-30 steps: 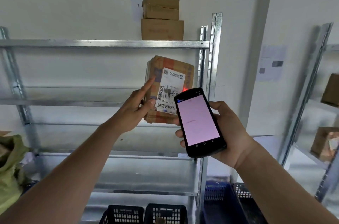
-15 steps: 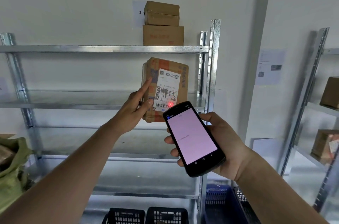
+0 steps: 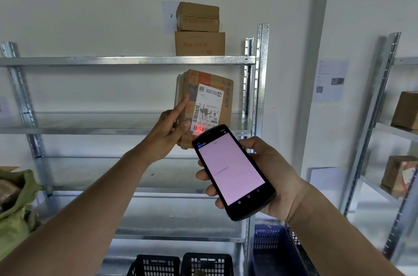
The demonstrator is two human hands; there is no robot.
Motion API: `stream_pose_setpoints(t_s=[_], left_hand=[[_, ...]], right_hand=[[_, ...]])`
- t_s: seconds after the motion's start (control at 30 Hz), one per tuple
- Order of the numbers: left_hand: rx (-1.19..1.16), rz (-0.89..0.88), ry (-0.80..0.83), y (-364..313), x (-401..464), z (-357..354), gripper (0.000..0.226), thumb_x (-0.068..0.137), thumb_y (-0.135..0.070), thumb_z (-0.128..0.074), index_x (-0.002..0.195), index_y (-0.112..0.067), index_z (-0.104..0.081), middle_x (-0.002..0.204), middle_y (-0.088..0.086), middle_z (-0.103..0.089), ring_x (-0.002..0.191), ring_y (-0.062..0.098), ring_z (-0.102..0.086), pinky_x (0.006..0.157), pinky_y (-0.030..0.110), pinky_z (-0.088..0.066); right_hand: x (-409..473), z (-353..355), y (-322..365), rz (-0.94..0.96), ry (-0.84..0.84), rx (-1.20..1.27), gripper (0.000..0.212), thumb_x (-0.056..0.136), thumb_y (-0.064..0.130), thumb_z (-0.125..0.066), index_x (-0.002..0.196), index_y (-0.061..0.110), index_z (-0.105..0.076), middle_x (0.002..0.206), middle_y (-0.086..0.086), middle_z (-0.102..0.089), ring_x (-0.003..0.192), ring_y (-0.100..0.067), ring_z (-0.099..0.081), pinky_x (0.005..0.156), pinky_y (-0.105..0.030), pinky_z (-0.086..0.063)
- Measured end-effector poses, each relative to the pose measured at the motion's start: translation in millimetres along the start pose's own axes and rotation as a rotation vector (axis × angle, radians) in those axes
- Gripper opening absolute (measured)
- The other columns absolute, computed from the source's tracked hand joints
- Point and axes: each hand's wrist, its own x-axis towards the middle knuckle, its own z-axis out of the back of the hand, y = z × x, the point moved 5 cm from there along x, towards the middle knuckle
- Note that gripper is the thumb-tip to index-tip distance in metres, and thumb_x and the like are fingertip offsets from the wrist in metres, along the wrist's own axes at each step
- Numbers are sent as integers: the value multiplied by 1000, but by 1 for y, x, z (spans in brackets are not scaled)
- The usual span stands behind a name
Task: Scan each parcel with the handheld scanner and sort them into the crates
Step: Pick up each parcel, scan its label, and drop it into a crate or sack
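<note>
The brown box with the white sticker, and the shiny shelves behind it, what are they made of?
The brown box with the white sticker looks like cardboard: dull brown, creased, soft dented corners. Its sticker seems to be paper, printed with barcodes. The silver shelves look like bare metal, probably galvanised steel: grey, blotchy shine and rows of holes in the posts.

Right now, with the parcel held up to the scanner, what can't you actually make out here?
Head view:
- Scanner screen: text too small to read.
- Parcel label: print blurred; its lower corner hidden behind the scanner.
- Black crates: cut off by the bottom edge, contents unclear.
- Left hand: fingers behind the parcel hidden.
- Green sack: cut off at left.
</note>
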Motion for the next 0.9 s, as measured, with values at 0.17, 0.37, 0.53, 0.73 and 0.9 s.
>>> stream_pose_setpoints(t_s=[0.17, 0.37, 0.53, 0.73, 0.9], left_hand=[[23, 16, -2, -1, -1, 2, 59, 108, -50, -41, 145, -83, -10, 148, -4, -36, 135, 8, -45, 94, 12, -50], [51, 36, 9, 0, 1, 2, 58, 109, -51, -41, 147, -81, -10, 148, -4, -34, 135, 8, -44, 92, 7, -47], [87, 28, 40, 6, 2, 0, 60, 108, -52, -40, 156, -70, -11, 150, -1, -38, 135, -4, -39, 102, 17, -45], [80, 50, 46, 5, -3, 0, 61, 106, -52, -39, 157, -69, -10, 151, -1, -36, 136, 0, -40, 91, -1, -41], [61, 43, 55, 6, -8, 2, 61, 106, -52, -39, 157, -68, -10, 154, -1, -34, 139, 8, -40, 94, 5, -45]], right_hand=[[-2, -2, -3, -1, 16, 5, 66, 101, 48, -41, 138, -1, -67, 125, -33, -68, 83, -43, -72, 73, -44, -62], [-3, -6, 1, 20, 26, 3, 66, 101, 49, -41, 136, 0, -69, 125, -32, -69, 83, -43, -73, 72, -44, -63], [-4, -10, 10, 85, 28, -3, 64, 101, 49, -40, 132, 5, -73, 126, -31, -70, 84, -41, -73, 71, -43, -62], [-3, -7, 11, 114, 11, 1, 64, 100, 50, -40, 132, 6, -74, 131, -31, -68, 86, -42, -73, 73, -44, -62], [-2, -2, 12, 146, 7, 4, 65, 100, 50, -40, 136, 5, -71, 132, -31, -67, 87, -43, -73, 73, -45, -61]])
